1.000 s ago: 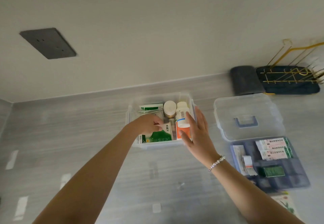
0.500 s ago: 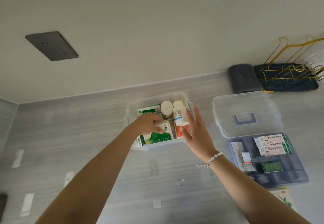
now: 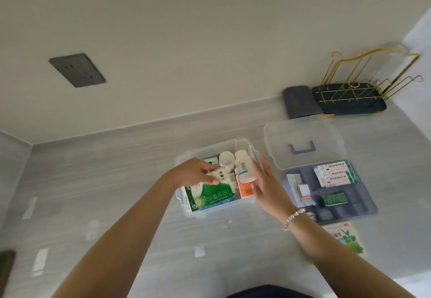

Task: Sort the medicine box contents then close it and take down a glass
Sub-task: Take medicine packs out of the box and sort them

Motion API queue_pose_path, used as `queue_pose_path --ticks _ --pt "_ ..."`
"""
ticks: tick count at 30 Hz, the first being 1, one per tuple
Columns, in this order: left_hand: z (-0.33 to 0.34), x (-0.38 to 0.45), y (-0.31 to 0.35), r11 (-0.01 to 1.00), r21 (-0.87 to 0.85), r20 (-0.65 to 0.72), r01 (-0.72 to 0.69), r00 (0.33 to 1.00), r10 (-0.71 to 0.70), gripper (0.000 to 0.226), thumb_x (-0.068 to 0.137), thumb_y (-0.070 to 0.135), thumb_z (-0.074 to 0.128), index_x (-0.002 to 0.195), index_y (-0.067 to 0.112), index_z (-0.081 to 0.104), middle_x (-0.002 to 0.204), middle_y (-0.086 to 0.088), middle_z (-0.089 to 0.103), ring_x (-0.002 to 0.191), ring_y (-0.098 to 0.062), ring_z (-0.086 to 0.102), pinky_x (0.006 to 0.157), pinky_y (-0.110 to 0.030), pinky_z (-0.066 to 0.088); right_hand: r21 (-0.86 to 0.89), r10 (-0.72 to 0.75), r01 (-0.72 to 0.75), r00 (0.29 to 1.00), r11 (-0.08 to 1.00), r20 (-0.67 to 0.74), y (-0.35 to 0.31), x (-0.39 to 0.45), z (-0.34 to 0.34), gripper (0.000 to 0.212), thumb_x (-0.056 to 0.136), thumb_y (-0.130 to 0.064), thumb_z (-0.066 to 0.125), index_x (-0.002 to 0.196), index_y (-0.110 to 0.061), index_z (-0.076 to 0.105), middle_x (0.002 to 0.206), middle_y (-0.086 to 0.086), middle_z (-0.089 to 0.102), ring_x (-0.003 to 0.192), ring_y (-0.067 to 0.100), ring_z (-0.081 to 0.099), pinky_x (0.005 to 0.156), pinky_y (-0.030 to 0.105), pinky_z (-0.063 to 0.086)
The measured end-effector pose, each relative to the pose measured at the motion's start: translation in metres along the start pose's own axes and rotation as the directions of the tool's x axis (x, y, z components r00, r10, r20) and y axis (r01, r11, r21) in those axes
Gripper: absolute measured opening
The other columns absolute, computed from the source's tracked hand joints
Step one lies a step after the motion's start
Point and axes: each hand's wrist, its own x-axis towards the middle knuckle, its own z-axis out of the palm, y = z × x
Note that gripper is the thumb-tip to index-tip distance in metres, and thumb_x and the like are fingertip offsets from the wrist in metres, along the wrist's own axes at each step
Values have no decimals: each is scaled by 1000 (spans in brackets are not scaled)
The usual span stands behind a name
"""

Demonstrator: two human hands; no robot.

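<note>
The clear medicine box [image 3: 198, 213] sits on the grey counter, holding a green-and-white carton [image 3: 210, 196], an orange carton [image 3: 245, 189] and a round white jar [image 3: 226, 158]. My left hand [image 3: 191, 173] pinches a small white packet [image 3: 219, 176] above the green carton. My right hand [image 3: 265, 181] grips a white pill bottle [image 3: 242, 166] at the box's right side, tilted over the orange carton. The clear lid [image 3: 303, 139] with a blue handle lies to the right. No glass can be made out.
A blue divider tray [image 3: 363, 204] with sachets and small packs lies right of the box. A green leaflet pack [image 3: 347, 237] is below it. A gold wire rack [image 3: 363, 81] on a dark mat and a folded dark cloth [image 3: 298, 102] stand at the back right. A wall socket [image 3: 77, 70] is on the left.
My right hand has lifted and tilted the white bottle within the box. My left hand has raised the small white packet off the green carton. The camera view shifted left.
</note>
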Motion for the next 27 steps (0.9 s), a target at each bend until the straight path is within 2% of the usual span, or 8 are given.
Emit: queue_pose_path --ticks 6,10,12,15,17,19,23,27 --pt "34 -18 18 999 -48 -10 -8 1000 8 57 78 33 71 131 23 53 118 2 64 104 -19 60 89 -29 45 -42 22 -21 1000 999 20 11 -42 -3 72 91 -11 45 147 -22 2 157 -2 -12 104 14 59 66 20 53" --pt "45 -28 39 997 -61 -27 -53 998 52 56 77 34 72 130 24 55 108 3 66 80 -9 53 74 -21 42 76 33 -35 999 997 30 11 -64 -11 60 94 -23 46 146 -21 18 158 -3 -2 134 12 36 94 21 43" --pt "48 -32 53 993 -78 -55 -87 995 83 49 77 33 72 124 28 60 106 -3 71 66 -9 50 62 -19 39 191 22 -11 998 982 -54 8 -75 -26 46 95 -32 43 139 -25 36 154 0 23 135 7 32 106 22 27" --pt "58 -37 83 984 -93 -48 -150 988 146 41 77 34 72 116 32 65 95 2 73 66 -11 53 63 -21 39 418 -24 46 998 907 -57 9 -92 -52 31 93 -43 40 121 -39 52 117 1 65 107 7 57 92 29 43" --pt "68 -38 106 974 -116 -28 -196 981 194 38 77 34 72 114 32 65 98 4 74 74 -11 59 68 -22 42 569 37 -63 998 820 57 18 -101 -67 25 91 -39 48 114 -45 55 99 -6 67 91 4 61 78 26 51" --pt "83 -35 129 963 -144 -17 -226 974 226 37 78 35 70 115 31 65 104 2 73 87 -10 63 77 -23 44 628 111 -126 992 768 63 33 -109 -77 25 90 -28 55 113 -35 60 82 -2 63 73 4 56 60 19 50" --pt "122 -24 161 950 -193 -43 -244 970 240 43 85 33 64 126 23 57 106 4 68 88 -5 64 72 -10 48 658 277 -200 961 726 -14 78 -131 -99 23 90 -19 54 100 -39 63 82 -9 68 70 8 60 53 17 47" --pt "171 -13 171 960 -224 -36 -167 986 163 42 86 24 63 127 17 54 123 -6 59 110 -21 58 93 -32 49 620 417 -318 909 717 -16 126 -158 -112 22 91 -14 53 104 -30 62 83 -12 68 78 8 63 62 24 50"
